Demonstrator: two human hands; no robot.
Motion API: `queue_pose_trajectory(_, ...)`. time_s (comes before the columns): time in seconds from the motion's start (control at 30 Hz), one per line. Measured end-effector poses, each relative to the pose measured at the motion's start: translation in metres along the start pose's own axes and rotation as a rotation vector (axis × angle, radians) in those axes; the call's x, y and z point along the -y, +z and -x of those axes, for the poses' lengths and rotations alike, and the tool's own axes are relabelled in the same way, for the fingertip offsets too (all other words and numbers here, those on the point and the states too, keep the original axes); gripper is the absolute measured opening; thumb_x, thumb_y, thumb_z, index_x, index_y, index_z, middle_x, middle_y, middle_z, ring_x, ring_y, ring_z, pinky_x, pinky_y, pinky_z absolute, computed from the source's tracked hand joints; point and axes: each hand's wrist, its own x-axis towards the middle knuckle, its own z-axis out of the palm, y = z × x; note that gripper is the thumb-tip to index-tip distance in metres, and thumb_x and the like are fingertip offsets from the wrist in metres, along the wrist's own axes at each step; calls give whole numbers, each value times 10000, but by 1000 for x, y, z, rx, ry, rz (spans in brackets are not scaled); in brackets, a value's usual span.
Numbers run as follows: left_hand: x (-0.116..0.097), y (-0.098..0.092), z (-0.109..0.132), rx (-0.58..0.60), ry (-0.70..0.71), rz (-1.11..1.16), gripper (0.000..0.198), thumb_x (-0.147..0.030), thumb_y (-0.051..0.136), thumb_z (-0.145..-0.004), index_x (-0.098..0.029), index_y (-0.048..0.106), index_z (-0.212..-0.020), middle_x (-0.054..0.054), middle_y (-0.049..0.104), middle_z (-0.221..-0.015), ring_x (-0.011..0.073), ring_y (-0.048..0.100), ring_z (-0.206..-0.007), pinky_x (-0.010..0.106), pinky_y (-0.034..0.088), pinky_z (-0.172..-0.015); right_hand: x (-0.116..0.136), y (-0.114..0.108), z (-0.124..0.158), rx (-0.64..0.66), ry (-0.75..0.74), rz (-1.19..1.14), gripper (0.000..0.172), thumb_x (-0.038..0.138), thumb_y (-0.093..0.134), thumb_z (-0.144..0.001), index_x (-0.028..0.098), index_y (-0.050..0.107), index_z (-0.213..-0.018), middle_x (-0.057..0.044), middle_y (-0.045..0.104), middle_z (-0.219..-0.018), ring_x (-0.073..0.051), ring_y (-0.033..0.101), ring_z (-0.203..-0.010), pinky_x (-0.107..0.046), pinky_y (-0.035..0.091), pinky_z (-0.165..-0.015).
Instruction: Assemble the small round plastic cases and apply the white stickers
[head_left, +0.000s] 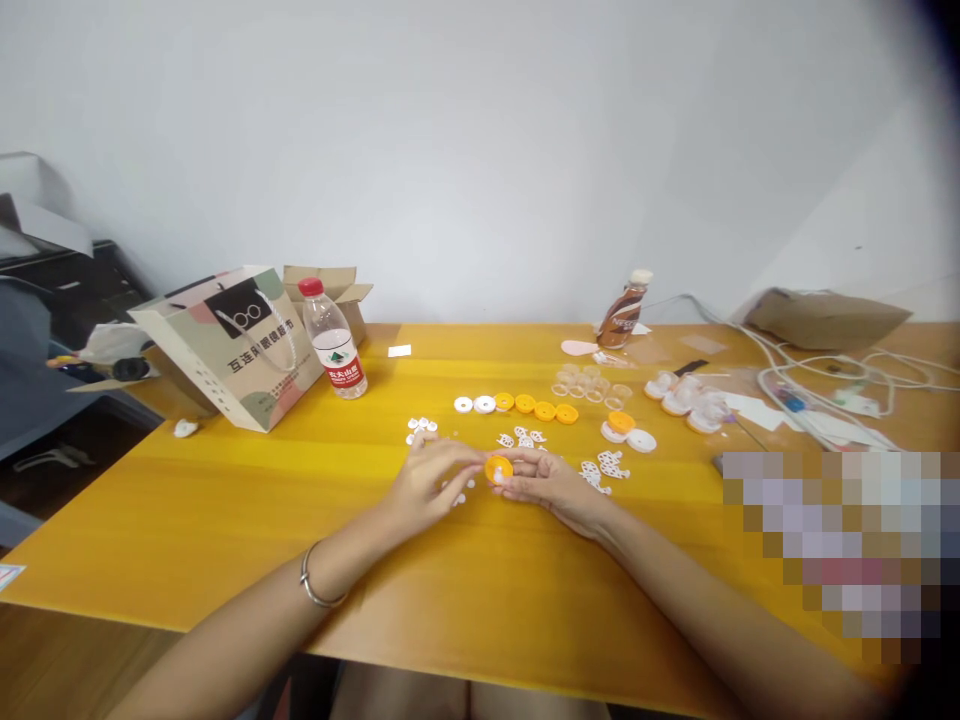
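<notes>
Above the table's middle, my right hand [551, 485] grips a small round orange plastic shell [491, 466] between thumb and fingers. A small white piece [499, 476] shows inside the shell's face. My left hand [429, 482] comes in from the other side, thumb and index finger converging at the shell's left rim. Small white discs [421, 427] lie behind and under the left hand. Just beyond the shell are white openwork plastic parts [523, 437], and more such parts [611, 464] lie beyond the right wrist.
Behind the hands runs a row of white discs [463, 405] and orange discs [545, 411]. Clear plastic cups [592, 380] and stacked orange-and-white pieces [694, 403] lie to the right. A water bottle [337, 350], a paper bag [251, 345], a brown drink bottle [622, 312] and cables [772, 370] stand or lie farther back.
</notes>
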Motion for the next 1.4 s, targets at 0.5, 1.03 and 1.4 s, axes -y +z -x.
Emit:
queue_pose_trajectory(0.5, 56, -18, -6, 492, -194, 31, 65, -188, 526, -779, -153, 564, -818, 25, 584, -775, 118, 526, -693, 226, 405, -658, 0, -1, 0, -54, -41, -1, 306, 258, 719, -629, 190, 598, -902, 20, 601, -714, -80, 540, -610, -226, 434, -616)
queue_pose_trajectory(1.03, 49, -15, -4, 418, -58, -508, 200, -206, 420, -827, -168, 575, -706, 50, 572, -719, 124, 502, -605, 209, 342, -533, -2, -1, 0, -6, -10, 129, 441, 285, 719, -615, 196, 599, -1030, -14, 635, -813, -111, 567, -715, -277, 430, -743)
queue_pose_trajectory(1.4, 35, -16, -3, 390, -43, -418, 257, -319, 359, -881, -223, 597, -898, 30, 640, -746, 117, 535, -598, 211, 338, -557, -1, -2, 0, -5, 9, 153, 447, 241, 711, -615, 191, 588, -1041, -9, 635, -819, -112, 571, -735, -282, 420, -773)
